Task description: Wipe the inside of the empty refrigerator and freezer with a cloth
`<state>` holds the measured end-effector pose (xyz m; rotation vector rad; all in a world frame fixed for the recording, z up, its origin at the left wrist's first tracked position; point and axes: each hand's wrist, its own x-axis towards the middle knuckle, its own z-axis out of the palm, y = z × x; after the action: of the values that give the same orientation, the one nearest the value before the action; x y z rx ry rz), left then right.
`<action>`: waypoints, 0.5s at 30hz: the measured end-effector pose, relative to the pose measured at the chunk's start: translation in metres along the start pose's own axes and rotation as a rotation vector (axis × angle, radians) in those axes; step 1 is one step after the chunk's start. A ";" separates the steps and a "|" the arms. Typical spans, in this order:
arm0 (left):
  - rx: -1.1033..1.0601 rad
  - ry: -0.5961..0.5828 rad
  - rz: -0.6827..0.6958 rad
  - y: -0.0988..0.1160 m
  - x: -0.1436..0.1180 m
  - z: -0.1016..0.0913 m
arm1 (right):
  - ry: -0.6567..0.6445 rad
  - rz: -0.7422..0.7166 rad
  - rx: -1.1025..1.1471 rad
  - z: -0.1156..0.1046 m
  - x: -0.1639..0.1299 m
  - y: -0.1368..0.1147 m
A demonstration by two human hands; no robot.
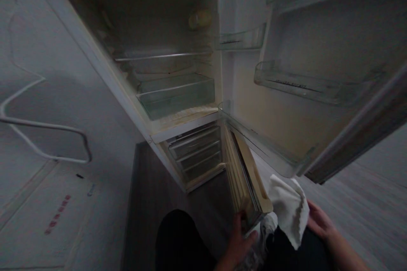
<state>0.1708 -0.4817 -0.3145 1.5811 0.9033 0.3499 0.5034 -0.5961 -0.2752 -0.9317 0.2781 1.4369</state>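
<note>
My left hand (239, 240) is at the near edge of the open freezer door (254, 173), with its fingers and thumb gripping the door's lower corner. To the right, my right hand (320, 220) holds a white cloth (291, 209) that hangs down in loose folds over my dark-clothed knee. Both hands are low in front of an open fridge-freezer. Inside the lower compartment, clear-fronted freezer drawers (199, 152) are pushed in. Above it, the fridge door (324, 51) stands wide open, with transparent door shelves (292, 84) on its inner side.
A transparent crisper drawer (181, 97) sits under a glass shelf (165, 56) in the fridge. A yellowish round fixture (199, 20) is on its inner wall. At left, a bent metal rod (47, 125) juts near a white box (41, 216) with red markings. A shoe (269, 222) is below the freezer door.
</note>
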 end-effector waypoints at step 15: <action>-0.087 -0.272 0.150 0.112 0.032 0.038 | -0.065 -0.204 -0.113 -0.026 -0.002 0.006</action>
<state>0.2565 -0.4824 -0.2265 1.5742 0.5558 0.2675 0.5069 -0.6159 -0.2925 -0.9739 0.0510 1.3014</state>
